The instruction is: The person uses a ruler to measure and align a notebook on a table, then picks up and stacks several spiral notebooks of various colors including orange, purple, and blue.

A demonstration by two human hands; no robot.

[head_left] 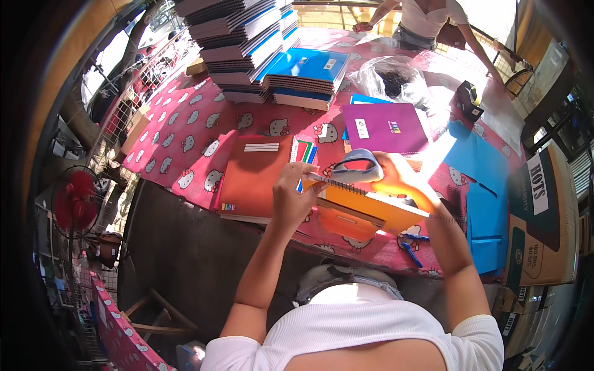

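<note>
My left hand (293, 190) pinches the end of the black wire coil along the edge of a spiral notebook with an orange-yellow cover (399, 213). The notebook is tilted up off the table. My right hand (396, 176) is closed around a grey tool with looped handles (359, 175), held over the coil. Its working end is hard to make out, so whether it is pliers or scissors does not show. Left of my left hand lies a stack of red-brown notebooks (255, 170).
Tall notebook stacks (238, 49) and a blue-covered pile (306, 68) stand at the back. A purple notebook (387, 127), a clear plastic bag (390, 80), blue covers (486, 207) and blue pens (411, 253) lie about. Cardboard box (541, 229) at right; a co-worker (427, 25) stands opposite.
</note>
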